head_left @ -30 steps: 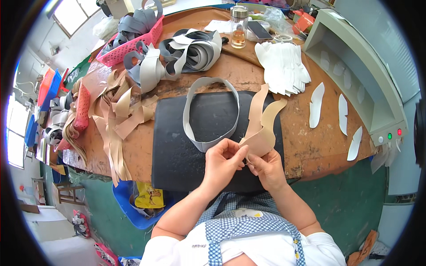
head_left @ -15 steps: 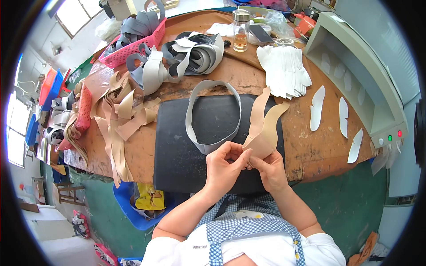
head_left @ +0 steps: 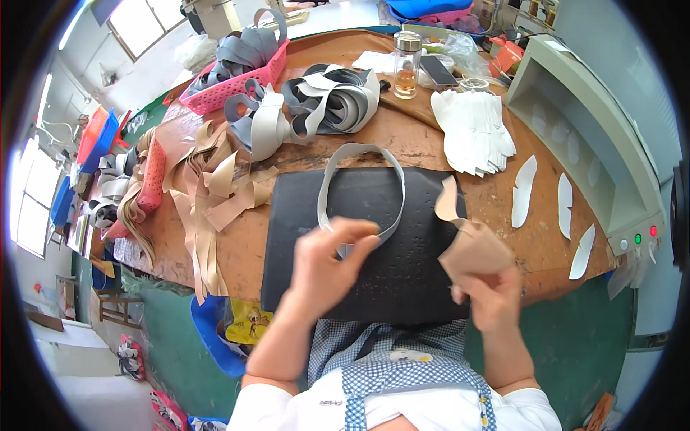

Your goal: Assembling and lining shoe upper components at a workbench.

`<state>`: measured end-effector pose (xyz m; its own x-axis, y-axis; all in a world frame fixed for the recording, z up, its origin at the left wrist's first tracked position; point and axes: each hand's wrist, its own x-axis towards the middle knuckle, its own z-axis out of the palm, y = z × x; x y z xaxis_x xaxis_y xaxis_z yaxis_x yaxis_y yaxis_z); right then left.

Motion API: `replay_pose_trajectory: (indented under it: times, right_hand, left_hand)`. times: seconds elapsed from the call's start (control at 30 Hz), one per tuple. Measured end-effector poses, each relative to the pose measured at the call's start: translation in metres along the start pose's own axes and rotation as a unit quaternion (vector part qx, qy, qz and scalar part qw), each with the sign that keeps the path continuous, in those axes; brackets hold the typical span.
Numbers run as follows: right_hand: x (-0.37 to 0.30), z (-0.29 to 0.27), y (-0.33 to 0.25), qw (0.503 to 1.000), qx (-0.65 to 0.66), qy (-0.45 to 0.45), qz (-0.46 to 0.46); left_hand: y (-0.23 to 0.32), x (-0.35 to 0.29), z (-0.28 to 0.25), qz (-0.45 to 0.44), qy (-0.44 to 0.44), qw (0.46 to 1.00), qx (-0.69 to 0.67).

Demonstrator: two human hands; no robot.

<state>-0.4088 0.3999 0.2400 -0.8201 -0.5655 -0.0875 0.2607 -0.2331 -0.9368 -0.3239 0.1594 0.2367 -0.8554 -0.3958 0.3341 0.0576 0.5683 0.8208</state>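
My right hand is closed on the lower end of a beige leather strip, held above the right edge of a black mat. The strip is folded and somewhat blurred, with a narrow curled tail at its top. Over the mat's left part, my left hand has its thumb and forefinger apart, with nothing seen between them. Just beyond those fingers stands a grey strip loop, its near side partly hidden behind the hand; whether they touch I cannot tell.
Beige strips lie left of the mat, grey strip coils behind it. A pink basket, a glass bottle and a stack of white pieces stand farther back. A grey machine housing borders the right.
My hands have parted: the left moved left toward the grey loop and let go of the beige strip. The right carried the strip rightward. The whole view shifted slightly.
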Motion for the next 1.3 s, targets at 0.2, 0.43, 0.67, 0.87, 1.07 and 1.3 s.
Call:
replay_pose_trajectory:
  times: [0.2, 0.43, 0.67, 0.87, 1.07, 1.3]
  right_hand:
    - [-0.023, 0.017, -0.06, 0.974, 0.157, -0.136, 0.09]
    - [0.026, 0.028, 0.077, 0.926, 0.255, -0.033, 0.277]
    - [0.078, 0.064, 0.083, 0.916, 0.329, -0.158, 0.166]
    - [0.071, 0.053, 0.097, 0.922, 0.32, -0.193, 0.099]
    - [0.061, 0.051, 0.095, 0.934, 0.284, -0.163, 0.14]
    - [0.057, 0.05, 0.092, 0.924, 0.308, -0.162, 0.157]
  left_hand:
    - [-0.031, 0.01, -0.042, 0.101, -0.232, 0.936, 0.246]
    - [-0.019, 0.026, -0.038, 0.071, -0.158, 0.982, 0.072]
    - [0.03, 0.006, -0.037, 0.124, -0.186, 0.974, -0.024]
    - [-0.003, -0.018, -0.026, -0.026, -0.083, 0.99, -0.107]
    - [-0.009, -0.023, -0.016, -0.091, -0.039, 0.969, -0.226]
    - [-0.001, -0.021, -0.011, -0.126, -0.011, 0.957, -0.262]
